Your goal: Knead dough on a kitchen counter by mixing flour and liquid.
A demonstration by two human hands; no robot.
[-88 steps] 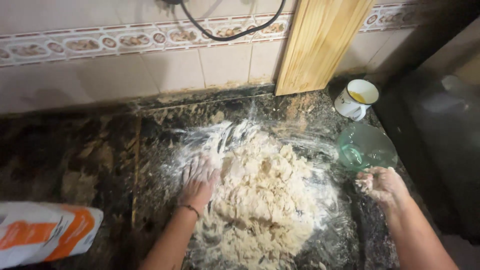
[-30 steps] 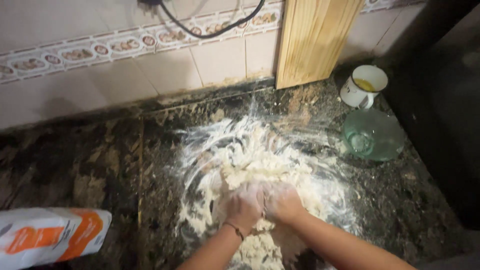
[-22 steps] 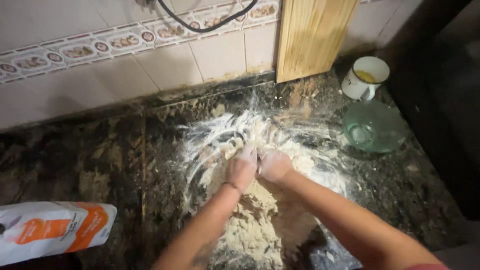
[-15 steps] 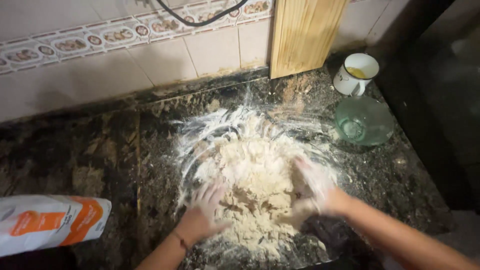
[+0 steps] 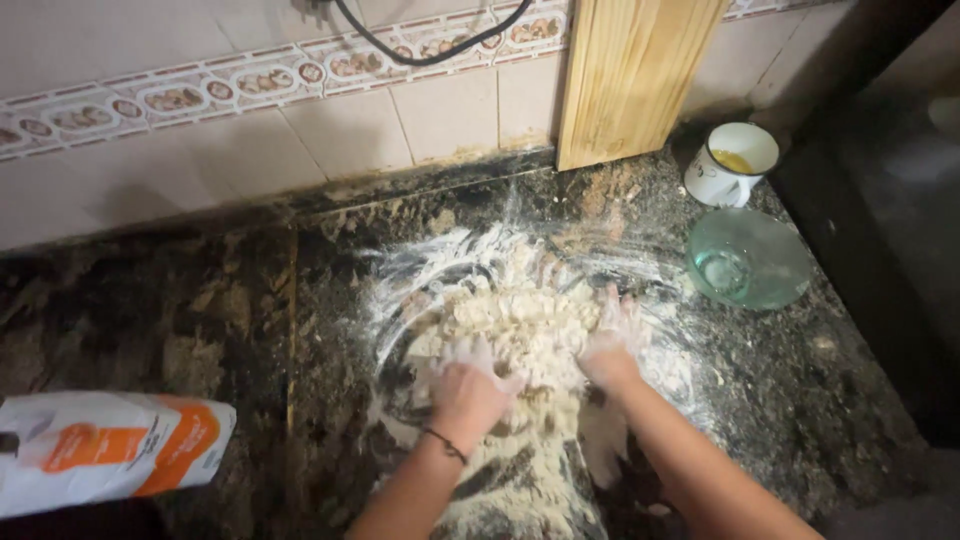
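Both hands are down in the crumbly pale dough heap [image 5: 520,330] in the middle of the dark speckled stone counter [image 5: 170,320], inside a dusty ring of loose flour [image 5: 400,290]. The left hand [image 5: 468,388] lies flat, fingers spread, palm pressing on the near side of the heap. The right hand [image 5: 612,335] is also spread open, cupping the right flank. Neither is clamped on anything.

What I'd worry about: the mix looks shaggy and dry, so a hard shove could scatter crumbs toward the green glass bowl [image 5: 748,260] or the white enamel mug with yellow liquid [image 5: 730,165], both just off to the right. The white-and-orange flour bag [image 5: 110,450] lies well apart, left.

The heap's long axis runs from the tiled wall toward the person, trailing between the forearms.
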